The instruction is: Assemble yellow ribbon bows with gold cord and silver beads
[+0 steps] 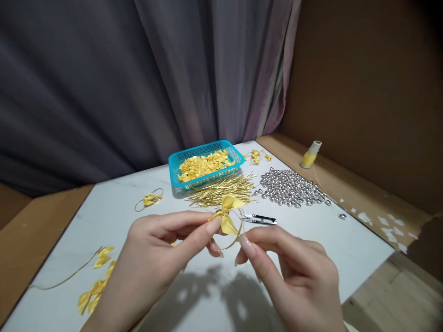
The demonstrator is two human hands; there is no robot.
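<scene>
My left hand [162, 251] pinches a small yellow ribbon bow [229, 213] on a gold wire ring [231, 240], held just above the white tabletop [121, 216]. My right hand [294, 272] pinches the lower right part of the same ring between thumb and forefinger. Both hands are closed on the piece. Behind it lies a heap of gold wire pins [221, 190] and a small pair of thread snips [261, 219].
A blue basket [205, 152] of yellow petals stands at the back. Silver beads [290, 186] lie heaped to the right, with a yellow thread spool [310, 155] beyond. A finished bow ring [149, 199] lies at left, and a strand of yellow petals [95, 286] at the near left.
</scene>
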